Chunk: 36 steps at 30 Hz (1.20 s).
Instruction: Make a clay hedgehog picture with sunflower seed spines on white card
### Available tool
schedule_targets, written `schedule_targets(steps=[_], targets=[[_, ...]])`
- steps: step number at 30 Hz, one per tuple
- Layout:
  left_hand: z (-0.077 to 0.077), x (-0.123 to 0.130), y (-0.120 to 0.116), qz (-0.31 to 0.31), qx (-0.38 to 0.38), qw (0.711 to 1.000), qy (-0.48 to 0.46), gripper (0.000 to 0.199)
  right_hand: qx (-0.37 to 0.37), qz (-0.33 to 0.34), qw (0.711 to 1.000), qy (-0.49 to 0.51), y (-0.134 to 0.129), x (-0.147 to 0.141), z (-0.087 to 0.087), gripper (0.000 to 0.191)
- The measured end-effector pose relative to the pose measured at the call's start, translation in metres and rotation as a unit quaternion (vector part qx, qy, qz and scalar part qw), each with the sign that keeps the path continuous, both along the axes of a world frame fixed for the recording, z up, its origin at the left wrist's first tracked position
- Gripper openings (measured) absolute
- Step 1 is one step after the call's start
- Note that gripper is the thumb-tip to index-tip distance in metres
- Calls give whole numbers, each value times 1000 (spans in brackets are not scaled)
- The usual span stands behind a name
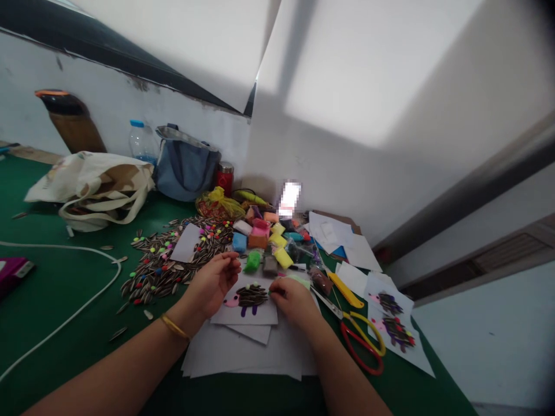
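Note:
A white card point(219, 315) bears a hedgehog picture, with a pink clay face point(232, 301), a body of striped sunflower seeds point(252, 296) and purple legs point(248, 311). It lies on a stack of white paper point(243, 361). My left hand point(217, 283) hovers at the card's upper left, its fingers loosely bent and apart, with nothing visible in them. At the right edge of the seed body, my right hand point(295, 297) has thumb and forefinger pinched together. Whatever sits between those fingertips is too small to make out.
Left of the card spreads a pile of sunflower seeds point(158, 283) with coloured beads. Behind stand clay blocks point(259, 237). Scissors point(362, 341), a yellow cutter point(346, 289) and finished hedgehog cards point(401, 335) lie right. Bags point(186, 164) and a white cable point(93, 294) are left.

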<state>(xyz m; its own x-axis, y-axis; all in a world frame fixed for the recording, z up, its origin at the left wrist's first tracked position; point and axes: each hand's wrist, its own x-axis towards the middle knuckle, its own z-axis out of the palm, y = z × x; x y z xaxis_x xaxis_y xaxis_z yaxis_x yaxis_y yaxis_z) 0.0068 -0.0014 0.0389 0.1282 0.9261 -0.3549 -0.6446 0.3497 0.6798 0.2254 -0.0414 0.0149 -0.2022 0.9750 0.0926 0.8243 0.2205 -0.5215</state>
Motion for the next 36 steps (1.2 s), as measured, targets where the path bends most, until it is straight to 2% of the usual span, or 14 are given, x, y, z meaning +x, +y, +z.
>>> schedule_targets(steps=[8, 10, 12, 13, 14, 17, 18, 19, 21, 23, 25, 27, 36], targets=[[-8, 1, 2, -4, 22, 999, 50, 16, 12, -12, 998, 54, -1, -11, 1, 17], [-9, 0, 4, -14, 52, 992, 116, 14, 31, 2, 998, 55, -2, -17, 1, 14], [-8, -3, 4, -43, 112, 964, 237, 13, 50, 19, 997, 53, -2, -21, 1, 12], [-7, -5, 5, -70, 155, 934, 315, 13, 58, 26, 997, 52, -2, -23, 1, 11], [-5, -7, 5, -102, 201, 889, 398, 14, 63, 32, 996, 51, -2, -23, 0, 11], [-2, -13, 2, -199, 317, 706, 600, 12, 65, 34, 996, 46, -2, -23, -3, 12], [-2, -13, 0, -221, 343, 653, 638, 10, 65, 34, 996, 45, -2, -23, -4, 12], [-2, -12, -2, -237, 364, 611, 661, 8, 65, 34, 996, 44, -2, -22, -5, 12], [-6, -9, -6, -254, 398, 557, 683, 7, 65, 37, 996, 46, -3, -22, -6, 12], [-10, -4, -10, -258, 418, 522, 697, 6, 62, 36, 996, 47, -4, -24, -6, 13], [-14, -1, -12, -259, 429, 500, 706, 6, 57, 33, 997, 49, -6, -26, -5, 13], [-17, 0, -13, -260, 434, 489, 711, 6, 53, 34, 997, 47, -6, -28, -5, 13], [-21, 2, -14, -260, 426, 477, 724, 6, 71, 42, 995, 48, -5, -30, -16, 12]])
